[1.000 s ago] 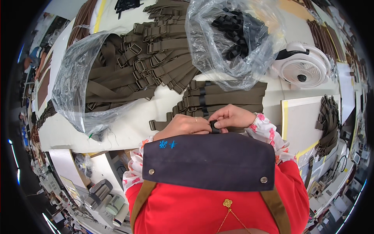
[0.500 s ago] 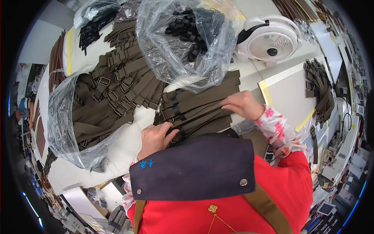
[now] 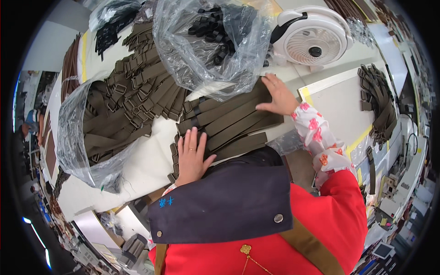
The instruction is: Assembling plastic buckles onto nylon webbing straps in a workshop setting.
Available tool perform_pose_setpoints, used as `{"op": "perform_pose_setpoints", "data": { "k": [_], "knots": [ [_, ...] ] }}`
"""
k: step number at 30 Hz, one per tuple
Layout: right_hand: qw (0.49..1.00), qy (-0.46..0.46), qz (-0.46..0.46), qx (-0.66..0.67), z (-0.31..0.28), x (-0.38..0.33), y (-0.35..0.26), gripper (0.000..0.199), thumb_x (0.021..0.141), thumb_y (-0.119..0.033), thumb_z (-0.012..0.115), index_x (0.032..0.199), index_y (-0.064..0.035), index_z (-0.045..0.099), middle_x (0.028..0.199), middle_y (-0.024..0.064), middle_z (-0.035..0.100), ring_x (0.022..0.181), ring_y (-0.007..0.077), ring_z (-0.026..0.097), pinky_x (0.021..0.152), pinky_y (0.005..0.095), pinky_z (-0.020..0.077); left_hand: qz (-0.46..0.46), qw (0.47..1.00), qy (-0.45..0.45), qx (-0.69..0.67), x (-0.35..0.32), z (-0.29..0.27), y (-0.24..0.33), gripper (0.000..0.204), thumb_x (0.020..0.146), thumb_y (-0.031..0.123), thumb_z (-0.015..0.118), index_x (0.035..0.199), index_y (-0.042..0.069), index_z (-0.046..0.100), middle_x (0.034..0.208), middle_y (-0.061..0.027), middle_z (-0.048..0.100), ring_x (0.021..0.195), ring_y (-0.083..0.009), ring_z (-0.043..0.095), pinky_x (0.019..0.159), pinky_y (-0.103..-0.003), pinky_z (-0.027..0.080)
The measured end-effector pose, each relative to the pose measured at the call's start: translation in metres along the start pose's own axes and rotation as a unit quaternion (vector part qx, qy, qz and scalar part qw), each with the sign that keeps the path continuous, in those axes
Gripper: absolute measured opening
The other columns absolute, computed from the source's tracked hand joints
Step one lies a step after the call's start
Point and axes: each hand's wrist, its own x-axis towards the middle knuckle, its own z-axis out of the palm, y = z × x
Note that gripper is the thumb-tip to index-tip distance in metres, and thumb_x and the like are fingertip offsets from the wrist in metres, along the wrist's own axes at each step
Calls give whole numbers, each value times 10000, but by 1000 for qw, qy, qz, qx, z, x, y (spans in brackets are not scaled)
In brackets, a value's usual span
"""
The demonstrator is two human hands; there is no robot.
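At the far left of the bench (image 3: 137, 174), a clear plastic bag (image 3: 75, 137) lies open on its side, holding a loose heap of olive-brown webbing straps (image 3: 103, 133). More straps with metal buckles (image 3: 146, 87) spill beyond it toward the upper middle of the bench, overlapping in no fixed order.

The left hand (image 3: 191, 155) lies palm down on the near left end of a flat stack of olive straps (image 3: 229, 121). Its fingers (image 3: 190, 142) are spread and extended, pressing on the stack, not closed round anything. A ring shows on one finger.

The stack lies at the middle of the bench, straps side by side and slanting up to the right, directly in front of the person's dark apron bib (image 3: 229, 201) and red garment (image 3: 298, 247).

Above the stack, a second clear bag (image 3: 215, 50) holds black plastic buckles (image 3: 215, 34); its lower edge overlaps the stack's far side.

The right hand (image 3: 279, 96) rests flat on the far right end of the same stack, fingers (image 3: 275, 85) open and spread, gripping nothing. Its sleeve (image 3: 316, 133) is white with a red floral print.

To the right, a white desk fan (image 3: 311, 41) stands at the bench's far edge. Farther right, a separate bundle of straps (image 3: 380, 101) lies well apart from the hands.
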Motion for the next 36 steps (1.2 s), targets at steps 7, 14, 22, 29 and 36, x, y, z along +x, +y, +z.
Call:
{"op": "perform_pose_setpoints", "data": {
  "k": [7,14,22,29,36],
  "knots": [
    [993,-94,49,50,15,44,-5,841,626,-634,695,1072,63,546,1026,241,565,992,374,541,884,431,411,14,992,-47,113,-35,57,11,660,781,391,658,1370,251,393,1459,-40,306,1311,-275,321,1032,-540,262],
    [987,-125,-87,43,30,-1,-94,961,532,-664,727,1141,48,514,1121,191,532,1046,339,515,891,410,388,39,989,71,120,-22,83,-3,525,778,345,671,1272,298,503,1395,-11,398,1274,-268,368,1024,-519,264],
    [994,-95,16,47,15,17,-71,708,596,-532,765,997,18,567,1005,154,563,963,312,542,805,379,449,-86,978,187,-21,-39,73,39,412,761,114,659,1164,146,583,1320,-125,433,1202,-295,428,972,-462,333],
    [994,101,12,29,23,48,-79,454,692,-321,761,952,0,574,1065,131,552,1028,325,502,864,411,424,-447,636,-22,-629,-79,67,86,367,946,164,512,1225,-72,484,1087,-119,624,977,-205,609,862,-277,456],
    [977,21,-169,130,27,18,-112,566,738,-330,720,1132,25,523,1155,172,539,1057,342,518,882,399,448,-419,314,21,-852,-65,61,62,398,954,193,482,1247,-69,417,1241,-188,506,1182,-257,482,1014,-336,380]
  ]
}}
